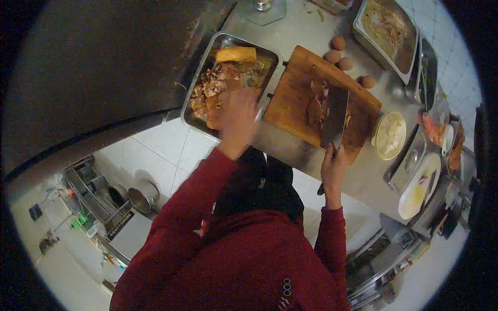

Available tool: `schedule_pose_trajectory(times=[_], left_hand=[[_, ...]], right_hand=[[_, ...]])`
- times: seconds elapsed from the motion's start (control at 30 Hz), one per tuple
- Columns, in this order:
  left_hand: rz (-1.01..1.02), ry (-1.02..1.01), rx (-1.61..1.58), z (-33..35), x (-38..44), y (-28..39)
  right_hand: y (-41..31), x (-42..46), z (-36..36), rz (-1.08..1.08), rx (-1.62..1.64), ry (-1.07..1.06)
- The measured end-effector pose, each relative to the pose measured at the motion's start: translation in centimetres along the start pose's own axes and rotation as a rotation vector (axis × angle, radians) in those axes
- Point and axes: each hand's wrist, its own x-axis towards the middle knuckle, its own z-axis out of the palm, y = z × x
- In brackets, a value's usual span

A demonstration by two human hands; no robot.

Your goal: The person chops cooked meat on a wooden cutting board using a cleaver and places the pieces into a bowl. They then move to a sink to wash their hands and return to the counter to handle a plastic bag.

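Observation:
My right hand grips the handle of a cleaver, whose broad blade rests over a wooden cutting board. Small pieces of chopped meat lie on the board, left of the blade. Motion blurs my left hand, which is over the near right part of a metal tray. Whether its fingers hold anything is unclear. Chopped cooked meat fills the tray's left side, and a yellow block of food lies at its far end.
Several brown eggs sit beyond the board on the steel counter. To the right stand a tub of pale food, a clear-lidded container and a white oval plate. A deep metal pan is at the far right.

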Motion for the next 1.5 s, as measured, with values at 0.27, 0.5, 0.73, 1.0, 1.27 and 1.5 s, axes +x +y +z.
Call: schedule_pose_trajectory(times=[0.27,0.5,0.73,1.0,1.27,1.5], left_hand=[[0.037,-0.048,0.208,-2.2,0.3,-5.5],[0.26,-0.196,0.161,-2.7,2.0,-6.1],[0.395,-0.32,0.035,-3.2,3.2,-7.5],[0.167,-0.374,-0.293,-2.3,3.6,-9.3],[0.158,-0.323,-0.24,-3.4,3.6,-6.1],[0.318,-0.286,-0.322,-0.3,3.8,5.0]], right_hand=[[-5.5,-1.4,0.6,0.037,0.175,-0.365],[-12.0,0.5,2.6,0.001,0.189,-0.689],[-11.7,-1.2,2.8,0.058,0.22,-0.715],[-13.1,0.6,2.4,0.113,0.364,-0.88],[-10.5,-1.8,4.1,0.06,0.509,-0.808],[-8.0,-4.6,-4.2,0.257,0.614,-0.553]])
